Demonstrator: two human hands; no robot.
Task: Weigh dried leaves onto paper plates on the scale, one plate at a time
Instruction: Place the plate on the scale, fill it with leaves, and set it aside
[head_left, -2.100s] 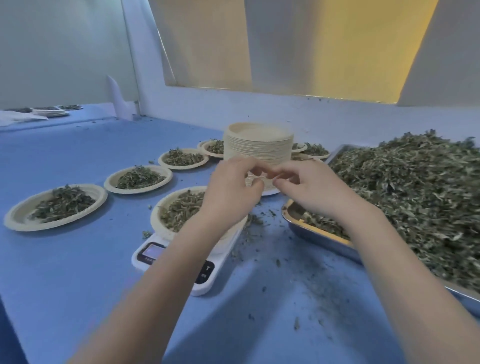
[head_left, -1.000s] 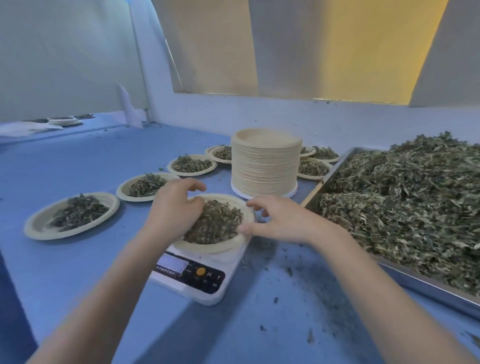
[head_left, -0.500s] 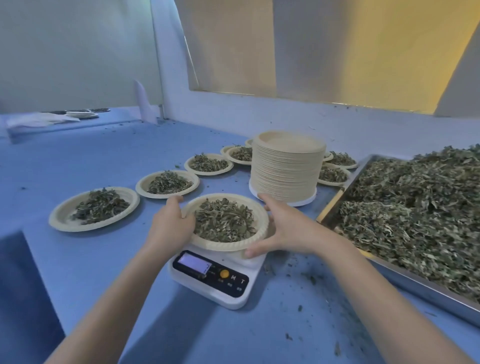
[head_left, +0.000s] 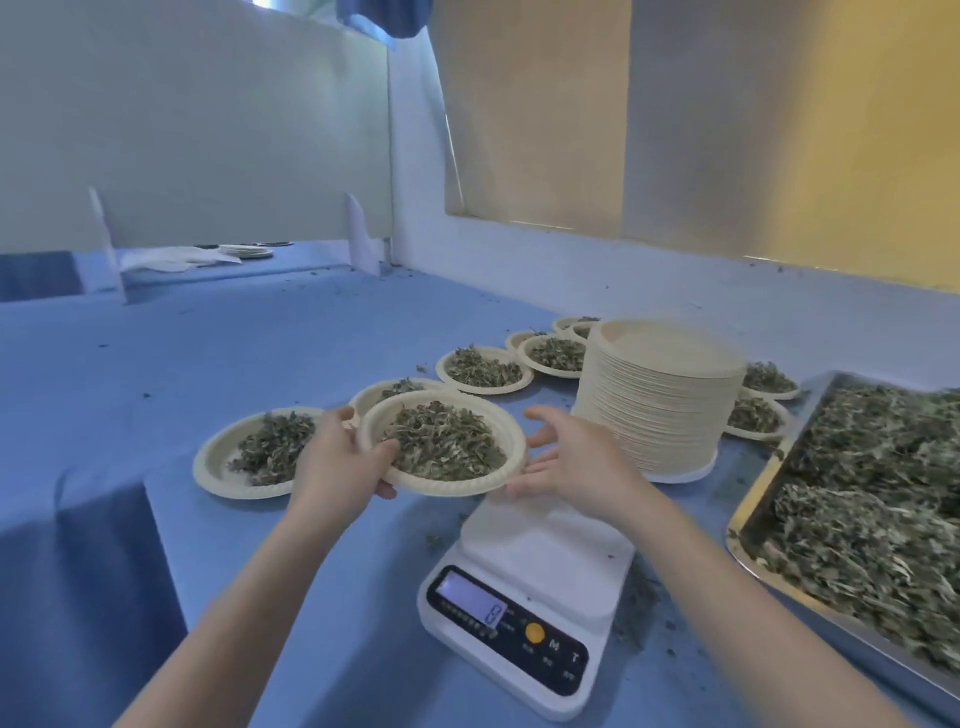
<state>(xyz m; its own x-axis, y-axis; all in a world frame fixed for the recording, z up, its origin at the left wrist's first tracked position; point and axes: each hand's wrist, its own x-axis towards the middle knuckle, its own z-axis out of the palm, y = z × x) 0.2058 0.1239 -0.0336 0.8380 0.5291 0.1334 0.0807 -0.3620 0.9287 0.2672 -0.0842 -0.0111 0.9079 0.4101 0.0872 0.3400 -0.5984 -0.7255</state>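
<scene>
Now your left hand (head_left: 340, 467) grips the filled plate (head_left: 441, 441), lifted left off the scale (head_left: 524, 587); your right hand (head_left: 576, 462) has let go, fingers spread, so this portion is weighed.

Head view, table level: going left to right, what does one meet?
Leftmost filled plate → left hand → lifted plate of leaves → right hand → stack of empty plates → metal tray of dried leaves.
</scene>
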